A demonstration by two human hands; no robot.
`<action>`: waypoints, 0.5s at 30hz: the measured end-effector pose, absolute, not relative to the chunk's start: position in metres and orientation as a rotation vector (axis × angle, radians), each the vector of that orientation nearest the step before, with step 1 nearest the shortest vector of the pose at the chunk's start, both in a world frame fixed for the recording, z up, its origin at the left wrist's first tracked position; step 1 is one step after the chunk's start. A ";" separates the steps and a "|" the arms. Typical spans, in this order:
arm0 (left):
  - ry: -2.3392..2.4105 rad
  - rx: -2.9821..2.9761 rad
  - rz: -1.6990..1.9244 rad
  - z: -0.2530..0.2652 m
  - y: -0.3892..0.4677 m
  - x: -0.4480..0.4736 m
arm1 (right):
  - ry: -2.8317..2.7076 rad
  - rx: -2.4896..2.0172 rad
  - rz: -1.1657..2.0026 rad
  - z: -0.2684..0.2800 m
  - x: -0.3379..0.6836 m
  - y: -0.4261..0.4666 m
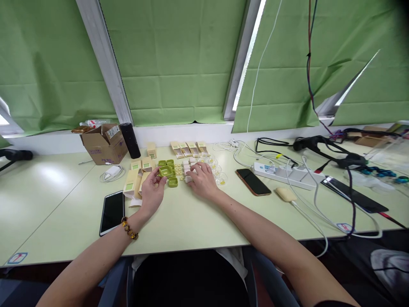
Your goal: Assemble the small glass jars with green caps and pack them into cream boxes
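Observation:
Between the thumb and fingers of my left hand (152, 189) is a small green square tray (165, 171), held just above the table. More green trays (173, 182) stand close beside and behind it. My right hand (203, 180) reaches down over a column of small white blocks (186, 163), fingers bent; its fingertips are at a white block, partly hidden. Small yellowish pieces (179, 172) lie in rows between the trays and the blocks. Clear round plastic pieces with yellow centres (221, 179) sit to the right of my right hand.
Small cream cartons (130, 184) lie left of my left hand, and opened cartons (188, 149) stand behind. A white phone (112, 212), a black-screened phone (253, 182), a power strip (284, 175) with cables, a cardboard box (104, 145) and a black cylinder (130, 140) surround the work.

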State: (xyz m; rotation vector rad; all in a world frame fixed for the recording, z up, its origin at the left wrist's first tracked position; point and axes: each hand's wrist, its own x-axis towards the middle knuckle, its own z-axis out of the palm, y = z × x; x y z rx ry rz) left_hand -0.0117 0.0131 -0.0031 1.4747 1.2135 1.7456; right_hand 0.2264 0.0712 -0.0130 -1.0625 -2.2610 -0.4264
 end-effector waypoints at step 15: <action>1.181 1.470 1.760 0.003 0.009 -0.010 | -2.554 -0.876 -0.649 -0.012 0.187 0.058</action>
